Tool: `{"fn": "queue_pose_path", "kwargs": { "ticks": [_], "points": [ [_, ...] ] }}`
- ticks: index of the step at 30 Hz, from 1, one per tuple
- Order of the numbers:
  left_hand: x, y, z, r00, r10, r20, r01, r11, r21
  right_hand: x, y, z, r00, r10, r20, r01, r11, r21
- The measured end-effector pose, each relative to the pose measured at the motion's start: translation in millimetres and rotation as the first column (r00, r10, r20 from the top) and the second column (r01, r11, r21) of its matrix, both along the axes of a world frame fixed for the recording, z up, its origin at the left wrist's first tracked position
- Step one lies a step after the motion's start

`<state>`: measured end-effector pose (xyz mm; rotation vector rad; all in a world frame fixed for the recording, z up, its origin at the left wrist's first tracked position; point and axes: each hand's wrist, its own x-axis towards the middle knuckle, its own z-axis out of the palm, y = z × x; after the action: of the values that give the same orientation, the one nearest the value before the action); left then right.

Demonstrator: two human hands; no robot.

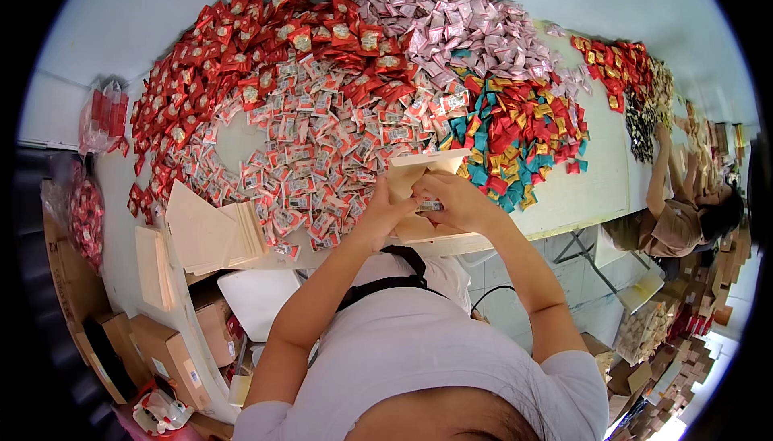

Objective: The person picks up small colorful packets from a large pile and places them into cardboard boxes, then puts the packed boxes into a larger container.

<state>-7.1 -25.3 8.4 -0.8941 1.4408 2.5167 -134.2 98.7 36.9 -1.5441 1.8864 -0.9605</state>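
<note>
My left hand [386, 208] grips the near left edge of an open cream paper box [450, 160] at the table's front edge. Over the box's opening, my right hand [456, 199] holds a small white-and-orange packet [430, 205] in its fingers; what lies inside the box is mostly hidden. Beyond the box spreads a heap of white-and-orange packets [326, 151]. Red packets [229, 48] are piled behind and to the left, pale pink packets [459, 30] at the back. Red, yellow and teal wrapped pieces [519, 133] lie to the right of the box.
Flat cream paper pieces [205, 229] are stacked at the table's left front. A bag of red packets [87, 217] and cardboard boxes [169, 356] stand at the left. Another person [676, 223] sits at the table's far right, near more heaps. A white stool [259, 302] stands below the table.
</note>
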Motion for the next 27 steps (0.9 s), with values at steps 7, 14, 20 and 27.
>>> {"fn": "queue_pose_path", "kwargs": {
  "ticks": [7,14,20,27],
  "points": [
    [1.8,-16.0,3.6,0.999,-0.032,0.019,0.030,0.995,0.100,-4.7,13.2,11.2,0.907,-0.203,-0.368,0.128,0.967,-0.218],
    [-3.3,-2.6,7.8,0.995,-0.093,0.046,0.100,0.983,-0.157,6.6,29.7,-4.7,0.868,-0.277,-0.412,0.205,0.956,-0.211],
    [-10.7,28.8,-23.9,0.995,-0.029,-0.093,0.026,0.999,-0.027,9.7,64.8,-12.2,0.841,-0.519,-0.149,0.502,0.853,-0.142],
    [-31.4,51.0,-26.6,1.000,0.028,-0.002,-0.028,1.000,-0.010,54.9,127.6,-22.8,0.243,-0.742,0.625,0.778,0.534,0.332]
  ]
}}
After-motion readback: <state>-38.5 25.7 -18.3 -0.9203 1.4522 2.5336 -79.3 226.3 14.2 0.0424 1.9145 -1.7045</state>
